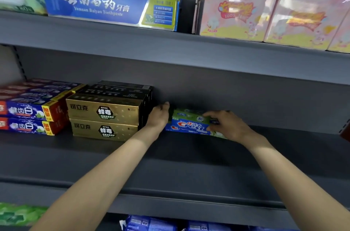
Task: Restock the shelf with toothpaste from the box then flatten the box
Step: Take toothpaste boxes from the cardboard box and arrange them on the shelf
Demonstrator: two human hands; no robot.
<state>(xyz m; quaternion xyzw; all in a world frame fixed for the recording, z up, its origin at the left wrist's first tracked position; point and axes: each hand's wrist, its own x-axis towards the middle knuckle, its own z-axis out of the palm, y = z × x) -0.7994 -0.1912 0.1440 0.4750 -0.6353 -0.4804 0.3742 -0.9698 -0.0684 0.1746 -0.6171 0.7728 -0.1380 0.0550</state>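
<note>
Both forearms reach up from the bottom edge onto the grey shelf [189, 166]. Left hand [158, 117] lies with fingers fairly straight, held edge-on between the gold toothpaste boxes [105, 117] and the left end of the Crest toothpaste boxes [189, 123]; whether it touches either is unclear. Right hand [226, 125] curls its fingers over the right end of the upper Crest box, grasping it. 2 Crest boxes appear stacked, blue fronts facing out, green top, sitting at mid-shelf toward the back, just right of the gold stack. Black boxes [121, 88] stand behind the gold ones. Blue-and-red toothpaste boxes [30, 115] are stacked at far left. Upper shelf carries blue Yunnan Baiyao boxes [106, 5] and pink packs [265, 15]. Below the shelf edge, green and blue packets show, blurred.
</note>
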